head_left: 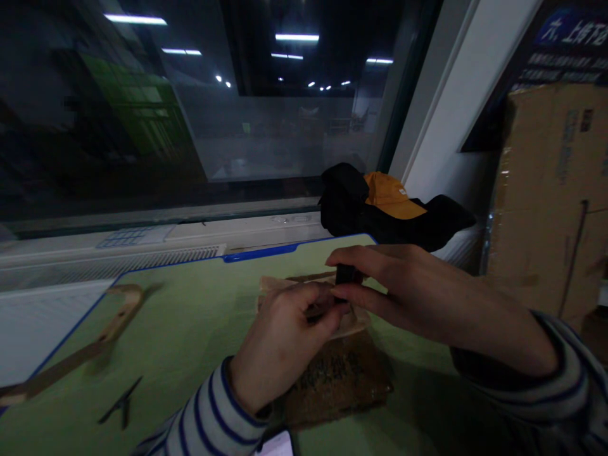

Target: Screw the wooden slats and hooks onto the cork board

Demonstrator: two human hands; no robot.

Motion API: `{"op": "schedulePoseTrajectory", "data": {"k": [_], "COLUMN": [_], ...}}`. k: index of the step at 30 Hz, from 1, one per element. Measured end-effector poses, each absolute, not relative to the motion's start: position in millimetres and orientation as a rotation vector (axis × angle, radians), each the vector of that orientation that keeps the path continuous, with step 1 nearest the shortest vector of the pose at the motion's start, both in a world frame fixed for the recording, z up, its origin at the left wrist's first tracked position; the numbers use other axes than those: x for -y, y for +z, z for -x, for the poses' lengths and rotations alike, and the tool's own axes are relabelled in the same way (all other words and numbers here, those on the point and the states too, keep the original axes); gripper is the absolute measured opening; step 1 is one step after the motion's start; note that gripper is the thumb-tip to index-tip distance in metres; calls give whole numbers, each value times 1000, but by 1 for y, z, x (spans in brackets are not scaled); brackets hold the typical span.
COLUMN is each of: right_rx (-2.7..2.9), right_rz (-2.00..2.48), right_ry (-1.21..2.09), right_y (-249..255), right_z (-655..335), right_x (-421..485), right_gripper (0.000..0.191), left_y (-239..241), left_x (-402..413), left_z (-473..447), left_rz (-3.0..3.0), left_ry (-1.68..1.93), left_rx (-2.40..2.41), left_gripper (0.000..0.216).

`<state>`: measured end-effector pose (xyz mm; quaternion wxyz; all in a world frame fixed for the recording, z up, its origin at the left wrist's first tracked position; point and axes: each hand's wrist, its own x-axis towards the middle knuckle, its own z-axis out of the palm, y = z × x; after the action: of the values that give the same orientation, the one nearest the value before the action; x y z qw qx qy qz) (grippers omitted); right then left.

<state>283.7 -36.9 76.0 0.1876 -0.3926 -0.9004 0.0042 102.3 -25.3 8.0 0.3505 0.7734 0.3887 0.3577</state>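
Observation:
Between the thumb and fingers of my right hand [403,278] is a small black block-like piece [345,274]. My left hand [289,335] is closed in a pinch right beside it, thumb and forefinger near the lower end of the piece. Whatever those left fingers hold is hidden from view. Below both hands lies a pale tan piece [270,283], mostly covered by my fingers. Nearer to me is a flat brown cardboard piece [339,380] with dark handwriting, partly behind my left wrist.
A bent light-brown strip [111,326] and a thin black forked tool [121,402] lie at left on the green board [190,354]. A lit phone [278,444] is at the bottom edge. An orange cap [394,195] rests on black cloth by the window; a large cardboard box [546,209] stands right.

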Motion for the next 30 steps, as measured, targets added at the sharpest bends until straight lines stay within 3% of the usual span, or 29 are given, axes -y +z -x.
{"op": "schedulePoseTrajectory", "data": {"k": [12, 17, 30], "right_rx": [2531, 2506, 2538], "right_rz": [1125, 1067, 1063], "right_ry": [-31, -24, 1], "right_y": [77, 75, 75], "right_z": [-284, -283, -283], "right_x": [38, 38, 37], "right_gripper": [29, 40, 27], "left_y": [7, 8, 12], "left_x": [25, 25, 27], "left_z": [-102, -102, -103], "left_rz": [-1973, -1989, -2026], "left_ry": [948, 923, 891], "left_rx": [-1034, -1011, -999], "left_gripper": [12, 12, 15]}}
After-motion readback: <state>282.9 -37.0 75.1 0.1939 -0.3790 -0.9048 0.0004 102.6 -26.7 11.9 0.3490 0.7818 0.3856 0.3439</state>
